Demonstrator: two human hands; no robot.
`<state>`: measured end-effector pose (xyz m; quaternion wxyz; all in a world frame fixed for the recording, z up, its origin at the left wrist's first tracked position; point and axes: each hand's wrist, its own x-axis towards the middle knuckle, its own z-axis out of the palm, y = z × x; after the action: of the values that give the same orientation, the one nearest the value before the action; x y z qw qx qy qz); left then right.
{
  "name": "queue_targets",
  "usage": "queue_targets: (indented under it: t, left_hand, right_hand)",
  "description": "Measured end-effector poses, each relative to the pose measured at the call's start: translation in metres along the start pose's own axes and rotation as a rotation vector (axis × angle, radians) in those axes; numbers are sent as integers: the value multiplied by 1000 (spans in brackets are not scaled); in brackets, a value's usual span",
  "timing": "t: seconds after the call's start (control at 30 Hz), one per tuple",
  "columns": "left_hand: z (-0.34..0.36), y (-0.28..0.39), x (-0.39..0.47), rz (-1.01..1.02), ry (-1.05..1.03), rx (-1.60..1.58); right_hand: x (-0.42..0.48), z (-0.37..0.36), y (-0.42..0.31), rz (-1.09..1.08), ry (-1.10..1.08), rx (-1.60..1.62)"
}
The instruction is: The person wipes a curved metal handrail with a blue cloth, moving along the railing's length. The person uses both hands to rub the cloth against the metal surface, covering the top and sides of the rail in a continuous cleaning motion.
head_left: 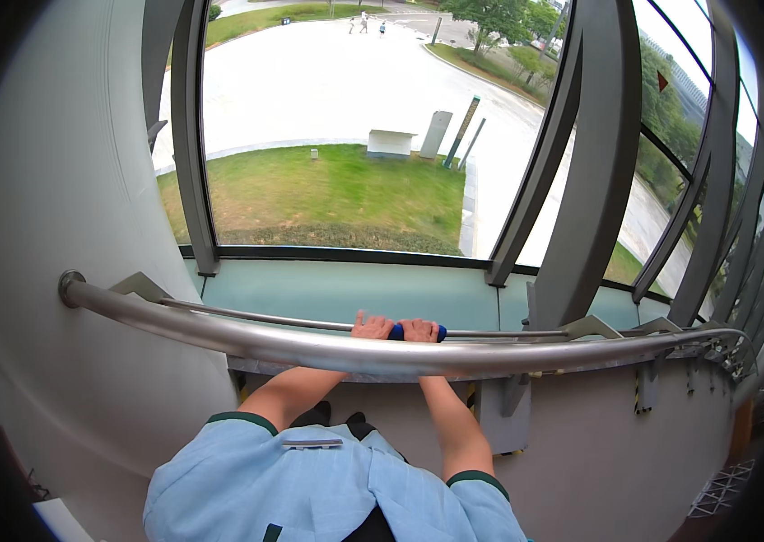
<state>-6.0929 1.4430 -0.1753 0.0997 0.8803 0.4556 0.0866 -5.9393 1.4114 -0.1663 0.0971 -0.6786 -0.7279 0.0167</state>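
Note:
Both arms reach under or behind the thick metal handrail, which hides my wrists. My right hand is closed over a dark blue object at the thin metal rod beyond the handrail. Blue shows on both sides of that hand; whether it is a cloth or a grip is unclear. Just left of it, my left hand lies at the same rod, against the blue object's left end, one digit pointing up. What its fingers hold cannot be made out.
Pale green glass panels stand behind the rod, below a large window. A thick grey column rises at right. At left, a white rounded wall meets the handrail's end. Brackets join rod and handrail. Outside are lawn, paving and distant people.

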Motion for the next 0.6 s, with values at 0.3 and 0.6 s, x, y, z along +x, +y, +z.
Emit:
queue_targets:
  t: [0.3,0.6]
  left_hand:
    - [-49,-104,-76,-66,-6,111]
    - [-59,-112,-79,-72,17,121]
  right_hand:
    - [19,17,-127,-147,44,92]
    - [20,-1,-133,-284,58,216]
